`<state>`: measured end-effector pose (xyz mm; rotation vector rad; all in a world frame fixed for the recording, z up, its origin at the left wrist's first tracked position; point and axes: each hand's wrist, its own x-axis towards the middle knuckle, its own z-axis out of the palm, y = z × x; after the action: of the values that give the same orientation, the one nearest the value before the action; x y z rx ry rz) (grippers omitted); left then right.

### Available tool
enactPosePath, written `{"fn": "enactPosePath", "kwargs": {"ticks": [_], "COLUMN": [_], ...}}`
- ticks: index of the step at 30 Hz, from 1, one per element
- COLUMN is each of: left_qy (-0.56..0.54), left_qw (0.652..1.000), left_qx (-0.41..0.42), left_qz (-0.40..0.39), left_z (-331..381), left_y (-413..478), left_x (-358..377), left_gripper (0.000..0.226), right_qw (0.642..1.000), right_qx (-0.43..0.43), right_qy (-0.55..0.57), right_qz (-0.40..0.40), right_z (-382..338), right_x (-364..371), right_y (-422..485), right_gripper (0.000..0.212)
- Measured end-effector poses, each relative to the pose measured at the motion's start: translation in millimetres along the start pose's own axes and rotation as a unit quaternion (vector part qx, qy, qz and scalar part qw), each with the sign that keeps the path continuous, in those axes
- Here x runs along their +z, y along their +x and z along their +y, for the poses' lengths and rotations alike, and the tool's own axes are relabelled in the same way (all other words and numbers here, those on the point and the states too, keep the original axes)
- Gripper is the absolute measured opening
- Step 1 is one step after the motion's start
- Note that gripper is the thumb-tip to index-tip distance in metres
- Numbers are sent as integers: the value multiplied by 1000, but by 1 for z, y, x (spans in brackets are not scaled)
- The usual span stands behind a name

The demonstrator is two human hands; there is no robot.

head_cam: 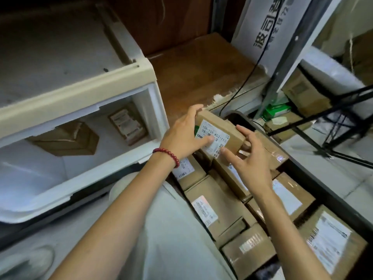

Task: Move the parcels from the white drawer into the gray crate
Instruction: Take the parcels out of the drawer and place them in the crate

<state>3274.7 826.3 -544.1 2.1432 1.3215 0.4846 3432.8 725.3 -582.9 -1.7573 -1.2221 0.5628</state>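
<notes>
Our left hand (181, 138) and right hand (250, 164) clamp one labelled parcel (222, 132) above the gray crate (323, 190) at four o'clock. The crate looks nearly full. Two more parcels (66, 140) wait in the white drawer (159, 118) at ten o'clock.

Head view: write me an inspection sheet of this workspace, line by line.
Surface: brown wooden top beyond the gray crate; pale floor at right.
Job's things: white drawer open, two parcels inside; gray crate packed with boxed parcels; labelled parcel held over its far end.
Clutter: green box and cardboard cartons on shelving at right.
Hands: left hand and right hand both grip the labelled parcel; bead bracelet on the left wrist.
Cables: black cable crosses the wooden top towards the crate.
Surroundings: white sign, black stand legs.
</notes>
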Motion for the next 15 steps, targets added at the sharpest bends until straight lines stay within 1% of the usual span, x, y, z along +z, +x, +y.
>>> {"fn": "enactPosePath", "kwargs": {"ticks": [4,9,12,15], "left_qy": [18,74,90,105], "left_qw": [998,990,988,989], "left_qx": [-18,-15,-20,-12], "left_qz": [-62,-119,-122,-104], "left_z": [-25,-42,-49,-52], "left_y": [8,20,28,34], "left_x": [22,36,45,52], "left_gripper": [79,67,61,59], "right_qw": [998,994,993,994], "right_qx": [28,70,80,78], "right_qy": [-36,-70,-65,-70], "right_qz": [-32,-53,-49,-23], "right_z": [27,44,50,54], "right_x": [19,32,44,52], "right_y": [-6,-5,-2,-2], "right_gripper": [63,65,67,65]}}
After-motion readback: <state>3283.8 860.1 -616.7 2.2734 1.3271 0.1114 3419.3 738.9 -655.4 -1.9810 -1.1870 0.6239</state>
